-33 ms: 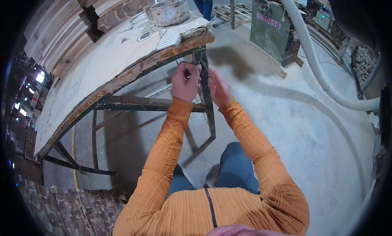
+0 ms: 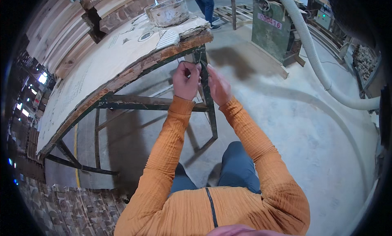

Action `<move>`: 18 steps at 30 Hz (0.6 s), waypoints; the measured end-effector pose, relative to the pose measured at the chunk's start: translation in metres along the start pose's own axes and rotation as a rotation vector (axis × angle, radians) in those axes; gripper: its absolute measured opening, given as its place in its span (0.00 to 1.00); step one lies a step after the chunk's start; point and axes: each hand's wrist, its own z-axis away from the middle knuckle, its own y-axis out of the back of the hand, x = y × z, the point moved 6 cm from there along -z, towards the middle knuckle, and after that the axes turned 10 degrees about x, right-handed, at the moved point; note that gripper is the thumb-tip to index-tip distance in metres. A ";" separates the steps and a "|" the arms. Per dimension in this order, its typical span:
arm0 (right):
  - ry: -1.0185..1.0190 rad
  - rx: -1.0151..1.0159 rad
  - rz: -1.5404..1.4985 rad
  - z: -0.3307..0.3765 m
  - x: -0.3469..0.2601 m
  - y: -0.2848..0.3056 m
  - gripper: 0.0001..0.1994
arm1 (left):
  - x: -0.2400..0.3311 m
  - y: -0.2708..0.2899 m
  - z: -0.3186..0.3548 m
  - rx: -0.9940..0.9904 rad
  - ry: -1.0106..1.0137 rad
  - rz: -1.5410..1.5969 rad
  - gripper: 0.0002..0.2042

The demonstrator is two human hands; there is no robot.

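Orange ribbed sleeves run up from the near edge of the head view to two bare hands raised together in front of the bench's near right corner. The left hand is curled into a loose fist with its fingers pinched on something small and thin at the top; the item is too small to name, but it sits right at the fingertips, just beside the green metal leg of the bench. The right hand is blurred, its fingers seemingly spread and not closed on anything, close against the left hand as if to steady or work the same small item; whether it touches it cannot be told.

The bench top is a worn, pale board with chipped edges, resting on a rusty green frame. On its far right end stands a round, shallow tub on a stack of sheets; its contents cannot be made out. A folded striped cloth lies just near of it.

To the far right, a green machine stands on the concrete floor, with a thick white hose curving past it. Another person's legs stand beyond the bench.
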 end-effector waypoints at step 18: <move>-0.061 -0.102 0.044 0.002 0.012 -0.001 0.28 | 0.000 -0.002 -0.007 -0.015 -0.057 -0.068 0.08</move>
